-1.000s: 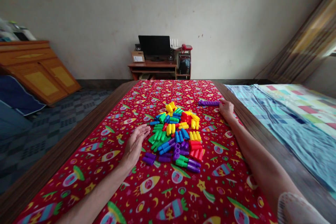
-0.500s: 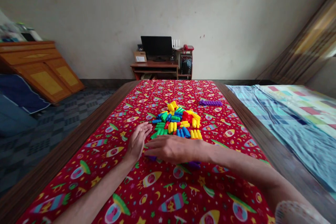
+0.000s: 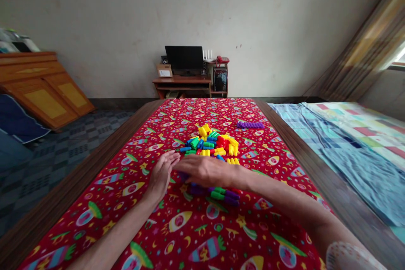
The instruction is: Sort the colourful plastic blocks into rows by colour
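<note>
A heap of toy building blocks (image 3: 209, 144) in yellow, green, blue and red lies on the red patterned cloth (image 3: 180, 223). At the left edge of the heap stands my left hand (image 3: 162, 175), fingers stretched out and nothing in it. My right hand (image 3: 204, 171) reaches across the near part of the heap, its fingers extended left towards my left hand and covering some blocks. Purple and green blocks (image 3: 221, 194) show below my right hand. Whether its palm touches them is hidden.
A row of joined purple blocks (image 3: 250, 125) lies apart, beyond the heap to the right. Dark wooden edges (image 3: 104, 148) frame the cloth. A bed (image 3: 354, 147) adjoins on the right. A desk with a monitor (image 3: 185, 58) stands against the far wall.
My right hand has moved slightly away from me over the blocks, uncovering purple and green ones on its near side. My left hand stays beside the heap. The view has shifted slightly.
</note>
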Demonstrator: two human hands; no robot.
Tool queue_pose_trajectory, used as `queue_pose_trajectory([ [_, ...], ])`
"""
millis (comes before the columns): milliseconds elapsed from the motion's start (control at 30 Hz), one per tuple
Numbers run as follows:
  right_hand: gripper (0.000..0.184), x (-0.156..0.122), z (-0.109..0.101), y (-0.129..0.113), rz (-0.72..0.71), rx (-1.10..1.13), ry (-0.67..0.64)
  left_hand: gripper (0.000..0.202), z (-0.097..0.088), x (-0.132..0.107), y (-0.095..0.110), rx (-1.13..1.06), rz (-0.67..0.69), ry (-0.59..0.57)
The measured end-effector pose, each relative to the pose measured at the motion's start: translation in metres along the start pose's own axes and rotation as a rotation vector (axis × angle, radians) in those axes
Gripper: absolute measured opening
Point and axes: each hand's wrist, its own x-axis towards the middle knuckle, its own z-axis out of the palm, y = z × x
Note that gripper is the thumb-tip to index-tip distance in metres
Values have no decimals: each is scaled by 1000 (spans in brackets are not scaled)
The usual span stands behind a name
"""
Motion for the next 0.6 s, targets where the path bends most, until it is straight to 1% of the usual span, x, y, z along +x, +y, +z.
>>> queue_pose_trajectory([
  [67,36,-25,-17,36,183,23,189,39,0,-2,1,-10,27,-29],
  [133,33,-57,-36,80,454,-38,288,38,0,-3,2,-11,43,-45],
  [167,30,-75,-45,102,592,-90,310,37,0,-4,2,-8,45,-42],
  [233,27,-108,-59,140,817,-199,300,38,0,-4,3,2,45,-33],
  [300,36,-135,-68,168,952,-261,250,38,1,-4,3,11,42,-30],
  [367,43,-152,-70,184,991,-292,133,39,1,-4,4,17,40,-33],
  [467,47,-162,-65,196,965,-294,-28,40,1,-5,4,30,34,-39],
  [600,47,-162,-62,200,946,-267,-75,38,1,-5,5,46,32,-47],
])
